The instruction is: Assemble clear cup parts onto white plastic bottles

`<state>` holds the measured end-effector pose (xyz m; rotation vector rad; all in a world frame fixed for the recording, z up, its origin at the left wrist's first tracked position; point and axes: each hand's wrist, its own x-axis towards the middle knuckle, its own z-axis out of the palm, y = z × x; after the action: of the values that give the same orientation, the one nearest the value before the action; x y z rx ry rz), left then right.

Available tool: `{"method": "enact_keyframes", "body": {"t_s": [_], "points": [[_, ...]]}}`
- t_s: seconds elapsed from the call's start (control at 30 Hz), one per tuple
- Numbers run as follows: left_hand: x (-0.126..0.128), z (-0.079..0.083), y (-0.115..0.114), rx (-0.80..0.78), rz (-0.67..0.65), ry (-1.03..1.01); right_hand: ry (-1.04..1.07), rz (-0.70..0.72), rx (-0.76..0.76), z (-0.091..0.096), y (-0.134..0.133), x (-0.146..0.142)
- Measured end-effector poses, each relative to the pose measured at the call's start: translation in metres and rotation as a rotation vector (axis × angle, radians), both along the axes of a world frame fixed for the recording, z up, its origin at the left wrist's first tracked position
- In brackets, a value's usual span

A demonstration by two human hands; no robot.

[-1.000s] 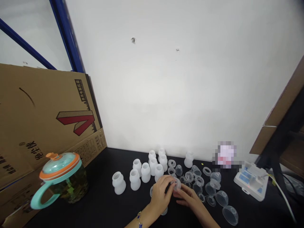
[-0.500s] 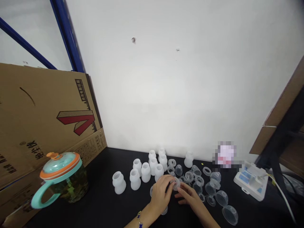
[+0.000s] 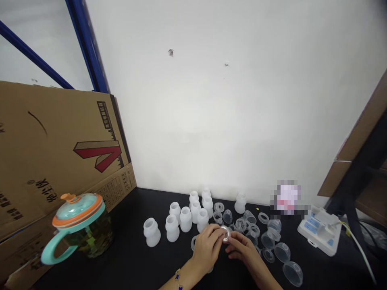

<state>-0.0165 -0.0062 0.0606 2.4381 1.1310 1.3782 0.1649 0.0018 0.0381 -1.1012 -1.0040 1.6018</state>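
head view: left hand and right hand grip clear ring, frosted bottles left, clear cups right

**Tight lane around my hands**

Frosted white bottle-shaped pieces stand just beyond my left hand, while scattered clear rings and cups crowd my right hand ahead and to the right. My widest passage runs along the black tabletop between the white pieces and the teal-handled jug. A white electrical unit obstructs the far right.
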Motion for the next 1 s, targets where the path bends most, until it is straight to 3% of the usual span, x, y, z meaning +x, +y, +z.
{"method": "enact_keyframes", "body": {"t_s": [0.37,0.7,1.0], "points": [[0.002,-0.002,0.001,0.019,0.029,-0.027,-0.021,-0.030,0.079,0.002,-0.001,0.003],[0.002,-0.004,0.003,0.012,0.026,-0.011,0.023,-0.115,0.067,-0.005,0.002,0.005],[0.003,-0.003,0.003,0.008,0.019,-0.029,0.008,-0.104,0.061,-0.008,0.002,0.006]]}}
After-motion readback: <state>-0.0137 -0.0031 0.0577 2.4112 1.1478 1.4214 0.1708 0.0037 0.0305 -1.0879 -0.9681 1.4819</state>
